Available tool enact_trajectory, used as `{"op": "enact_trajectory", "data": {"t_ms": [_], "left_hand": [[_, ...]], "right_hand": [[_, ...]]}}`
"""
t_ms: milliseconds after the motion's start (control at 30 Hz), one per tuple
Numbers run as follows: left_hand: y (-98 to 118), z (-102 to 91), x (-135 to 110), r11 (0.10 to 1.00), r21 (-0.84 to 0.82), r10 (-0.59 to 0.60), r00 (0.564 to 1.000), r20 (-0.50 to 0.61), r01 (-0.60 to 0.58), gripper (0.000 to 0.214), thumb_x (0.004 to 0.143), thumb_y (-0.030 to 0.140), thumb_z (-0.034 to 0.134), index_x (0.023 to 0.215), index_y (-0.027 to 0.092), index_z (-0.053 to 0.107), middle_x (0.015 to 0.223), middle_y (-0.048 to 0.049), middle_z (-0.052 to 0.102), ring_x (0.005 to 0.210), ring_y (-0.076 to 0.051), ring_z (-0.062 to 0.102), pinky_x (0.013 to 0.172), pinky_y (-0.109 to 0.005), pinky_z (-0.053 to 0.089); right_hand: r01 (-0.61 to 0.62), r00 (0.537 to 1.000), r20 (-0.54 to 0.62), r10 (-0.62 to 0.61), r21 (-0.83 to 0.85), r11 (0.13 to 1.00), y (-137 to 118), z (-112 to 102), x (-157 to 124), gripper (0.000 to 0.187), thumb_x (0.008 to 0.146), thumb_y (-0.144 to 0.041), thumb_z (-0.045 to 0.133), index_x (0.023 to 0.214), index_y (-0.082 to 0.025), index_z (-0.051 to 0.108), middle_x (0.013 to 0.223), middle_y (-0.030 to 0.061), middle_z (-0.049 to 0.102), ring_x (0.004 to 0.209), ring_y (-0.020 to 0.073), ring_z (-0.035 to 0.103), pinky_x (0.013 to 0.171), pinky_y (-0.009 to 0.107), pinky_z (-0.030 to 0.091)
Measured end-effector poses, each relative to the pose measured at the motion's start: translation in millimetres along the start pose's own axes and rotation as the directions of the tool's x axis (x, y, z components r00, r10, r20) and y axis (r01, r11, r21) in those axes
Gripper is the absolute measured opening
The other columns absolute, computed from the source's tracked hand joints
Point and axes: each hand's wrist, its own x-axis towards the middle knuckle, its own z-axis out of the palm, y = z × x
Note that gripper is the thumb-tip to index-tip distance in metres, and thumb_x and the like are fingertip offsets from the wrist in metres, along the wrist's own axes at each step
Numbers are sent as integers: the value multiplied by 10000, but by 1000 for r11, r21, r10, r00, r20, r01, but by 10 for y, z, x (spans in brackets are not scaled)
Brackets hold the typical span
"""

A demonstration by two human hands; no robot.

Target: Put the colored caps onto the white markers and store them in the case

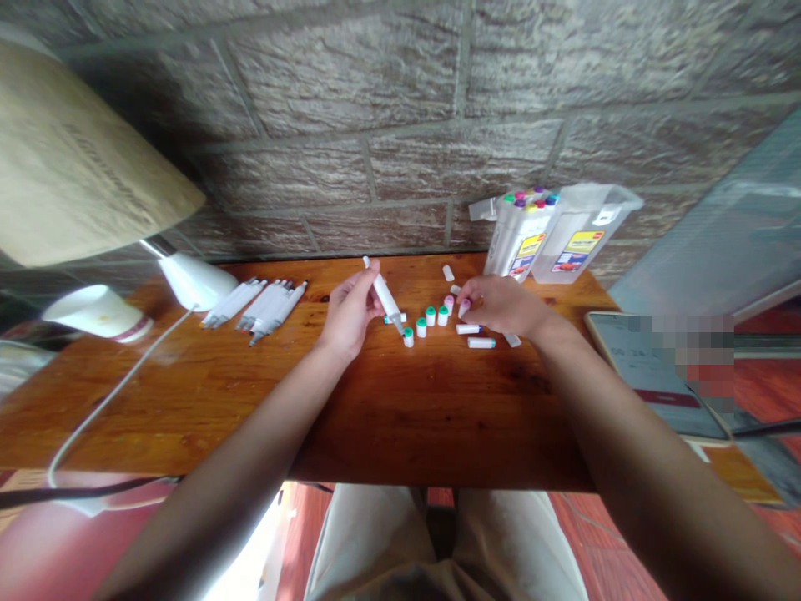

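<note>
My left hand (351, 310) grips a white marker (385, 294), tilted with its bare grey end down, close to a green-topped cap (409, 337). Several more green-topped caps (430, 315) stand upright beside it. A pink-topped cap (464, 308) is pinched in the fingertips of my right hand (491, 302). Another pink-topped cap (449, 304) stands just left of those fingers. Lying on their sides below my right hand are a dark-blue-ended cap (469, 329) and a light-blue-ended cap (481, 343). A white cap (448, 273) lies farther back.
Several uncapped markers (275, 307) lie at the left by a white lamp base (195, 282). A paper cup (100, 313) leans at the table's left. At the back right stand a case of capped markers (522, 234) and a clear case (581, 238). A phone (651, 376) lies right.
</note>
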Motion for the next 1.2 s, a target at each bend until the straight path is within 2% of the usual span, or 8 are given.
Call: {"op": "enact_trajectory", "data": {"t_ms": [100,233,367,467,700,867,967,1200], "left_hand": [[-2,5,-5,1000,10,-7,1000,-5,7,436,733,514,808,602,170,573,523,47,471,463,-59,435,468,-181,374],[-5,6,-2,1000,12,-6,1000,0,6,441,724,520,810,597,170,575,518,47,473,461,-59,435,468,-183,374],[-3,7,1,1000,2,-2,1000,2,2,468,702,531,827,584,168,556,511,45,478,458,-57,436,464,-181,373],[-2,12,1,1000,-2,-3,1000,6,3,484,684,538,839,578,166,549,508,44,483,457,-55,439,459,-177,371],[13,15,-9,1000,2,-12,1000,-2,12,474,711,537,823,585,167,554,506,46,475,452,-56,438,462,-184,373],[6,19,-12,1000,1,-11,1000,5,11,473,697,533,832,590,164,556,505,50,475,448,-52,432,459,-180,371],[-6,13,-4,1000,2,-3,1000,18,2,474,691,534,834,594,163,555,510,50,483,452,-51,437,460,-173,374],[-10,0,7,1000,13,6,1000,3,-6,455,719,523,814,597,166,558,511,50,480,457,-52,435,458,-169,368]], "right_hand": [[-17,1000,14,16,13,1000,-7,-3,-3,96,745,-105,691,800,-185,697,869,10,787,843,178,731,753,211,525],[-41,998,42,40,32,999,36,-85,-7,194,752,-115,707,937,-161,745,887,22,791,780,169,730,666,205,518],[-40,999,-29,41,19,999,134,-181,14,193,741,-175,740,931,-181,773,837,4,787,765,170,735,639,206,522],[-61,998,-22,62,50,997,191,-220,27,210,737,-163,734,940,-175,784,802,8,784,732,168,733,624,210,525],[-24,988,153,27,-26,999,250,-356,-16,99,766,-231,717,755,-203,812,706,-16,765,663,160,702,591,220,490],[53,954,294,-52,4,999,244,-339,-22,151,757,-294,729,846,-233,834,785,-23,782,781,177,714,668,224,498],[75,929,366,-57,-35,997,217,-304,-20,241,748,-389,731,874,-209,829,813,1,781,800,203,705,684,257,492],[69,931,363,-44,-56,996,206,-297,-14,309,727,-436,708,876,-174,779,853,35,768,810,215,693,685,278,475]]}}
